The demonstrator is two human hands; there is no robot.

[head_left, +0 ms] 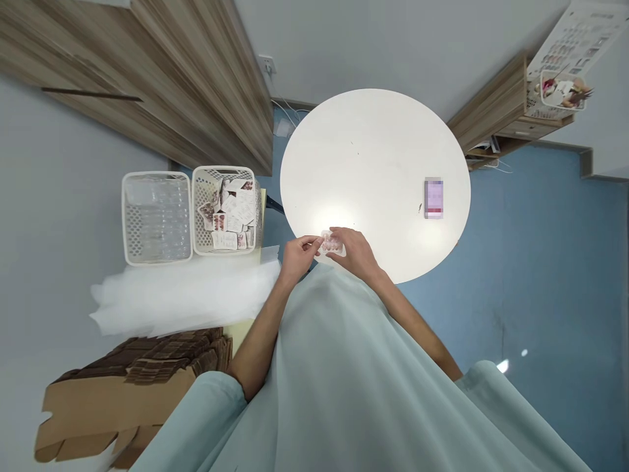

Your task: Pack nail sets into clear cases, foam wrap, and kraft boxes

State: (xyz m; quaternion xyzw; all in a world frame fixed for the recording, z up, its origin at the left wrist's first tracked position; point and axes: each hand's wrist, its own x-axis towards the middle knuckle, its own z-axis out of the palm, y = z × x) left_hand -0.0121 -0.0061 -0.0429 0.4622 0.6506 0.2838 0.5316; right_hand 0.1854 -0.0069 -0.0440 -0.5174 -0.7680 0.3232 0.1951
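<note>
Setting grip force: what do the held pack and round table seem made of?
Held pack: probably clear plastic, since pink pieces show through; finish too small to judge. Round table: smooth, glossy white top, perhaps laminate, judging by bright reflections.

Counted: 1 clear pack (pixel 333 244) between fingers (pixel 339 230), 2 baskets (pixel 158 263) (pixel 223 168) left of them, 1 basket (pixel 565 106) far right, 1 desk (pixel 373 144).

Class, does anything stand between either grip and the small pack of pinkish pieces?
Nothing visible does. The left grip meets the small pack at its left edge, and the right grip spans its right side. The blurred purple item lies apart, toward the white table's right side.
</note>
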